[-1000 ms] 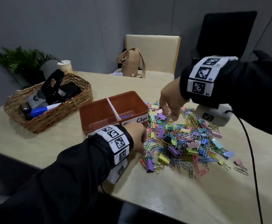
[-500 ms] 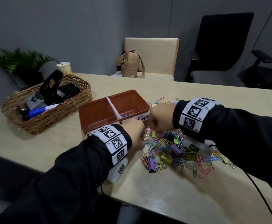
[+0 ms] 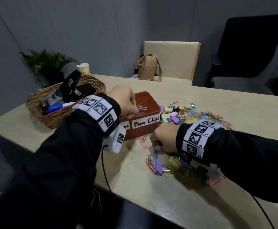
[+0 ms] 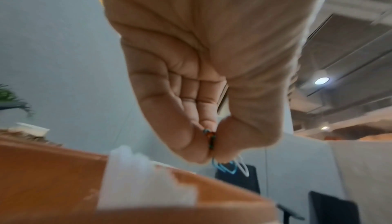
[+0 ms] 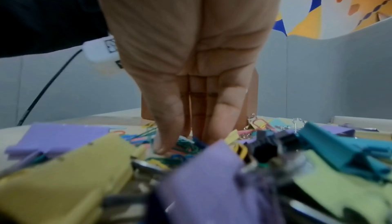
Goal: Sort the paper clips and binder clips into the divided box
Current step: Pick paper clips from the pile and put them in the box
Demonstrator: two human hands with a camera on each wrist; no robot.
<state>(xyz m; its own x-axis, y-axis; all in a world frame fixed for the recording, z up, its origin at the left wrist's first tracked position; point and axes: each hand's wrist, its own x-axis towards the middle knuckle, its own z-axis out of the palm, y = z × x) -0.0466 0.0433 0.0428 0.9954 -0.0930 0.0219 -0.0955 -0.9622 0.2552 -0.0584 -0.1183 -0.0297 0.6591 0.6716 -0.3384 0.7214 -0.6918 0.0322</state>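
My left hand (image 3: 126, 100) pinches a few paper clips (image 3: 141, 108) over the box (image 3: 151, 100), above the side labelled "Paper Clips". My right hand (image 3: 165, 140), fingers curled down, pinches clips (image 3: 156, 148) in the pile (image 3: 192, 114) on the table (image 3: 151, 187) just right of the box. A basket (image 3: 41, 111) sits just left of the box, with a cup (image 3: 83, 68) and plant (image 3: 47, 63) behind it.

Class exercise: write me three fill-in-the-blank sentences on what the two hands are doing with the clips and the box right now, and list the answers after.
1. The left hand pinches a few paper clips above the box compartment labelled "Paper ____".
2. The right hand reaches into the pile of clips on the ____.
3. The divided box is ____ in colour.

Answers: Clips; table; brown
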